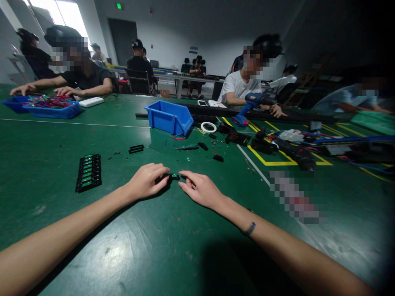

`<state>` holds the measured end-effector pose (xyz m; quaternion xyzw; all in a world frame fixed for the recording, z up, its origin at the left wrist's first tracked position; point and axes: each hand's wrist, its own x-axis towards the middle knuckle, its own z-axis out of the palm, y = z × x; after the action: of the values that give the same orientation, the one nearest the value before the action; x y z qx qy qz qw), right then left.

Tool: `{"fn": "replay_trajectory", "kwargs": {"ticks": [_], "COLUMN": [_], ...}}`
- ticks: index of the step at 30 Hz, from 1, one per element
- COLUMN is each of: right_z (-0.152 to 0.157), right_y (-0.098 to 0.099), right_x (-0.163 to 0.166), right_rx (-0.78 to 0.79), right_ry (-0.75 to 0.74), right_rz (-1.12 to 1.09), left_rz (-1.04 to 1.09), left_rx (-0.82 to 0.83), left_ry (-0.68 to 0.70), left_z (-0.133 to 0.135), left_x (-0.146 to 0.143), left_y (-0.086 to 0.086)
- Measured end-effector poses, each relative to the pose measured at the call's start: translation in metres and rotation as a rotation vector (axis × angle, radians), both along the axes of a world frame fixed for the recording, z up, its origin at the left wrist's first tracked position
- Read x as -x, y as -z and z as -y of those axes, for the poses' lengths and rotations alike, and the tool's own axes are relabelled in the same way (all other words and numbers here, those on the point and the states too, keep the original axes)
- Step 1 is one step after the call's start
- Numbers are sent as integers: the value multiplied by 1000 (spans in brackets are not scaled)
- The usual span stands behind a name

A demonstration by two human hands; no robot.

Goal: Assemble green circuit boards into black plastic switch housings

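Observation:
Both my hands meet over the green table. My left hand is curled, its fingertips pinching one end of a small black and green part. My right hand pinches the other end of the same part with thumb and forefinger. The part sits just above or on the table surface; I cannot tell which. To the left lies a black tray of several green-topped parts. A few loose black pieces lie beyond my hands.
A blue bin stands ahead, with a white tape ring, a small black frame and dark tools around it. A blue tray of wires sits far left. Other people work across the table; one holds a blue drill.

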<state>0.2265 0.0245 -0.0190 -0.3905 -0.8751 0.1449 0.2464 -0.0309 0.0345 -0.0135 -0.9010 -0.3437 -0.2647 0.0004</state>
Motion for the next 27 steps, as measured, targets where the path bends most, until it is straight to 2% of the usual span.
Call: {"fn": "replay_trajectory", "kwargs": {"ticks": [9,27], "right_z": [2,1], "right_y": [-3,-4], "right_x": [2,2], "right_rx": [-76,-99], "right_ry": [-36,-30], "right_rz": [105,155], "left_rz": [-85,-100], "left_rx": [-136,-114], "left_ry": [26,39], "left_z": [0,-4], "left_x": [-1,0], "left_y": [4,10]}}
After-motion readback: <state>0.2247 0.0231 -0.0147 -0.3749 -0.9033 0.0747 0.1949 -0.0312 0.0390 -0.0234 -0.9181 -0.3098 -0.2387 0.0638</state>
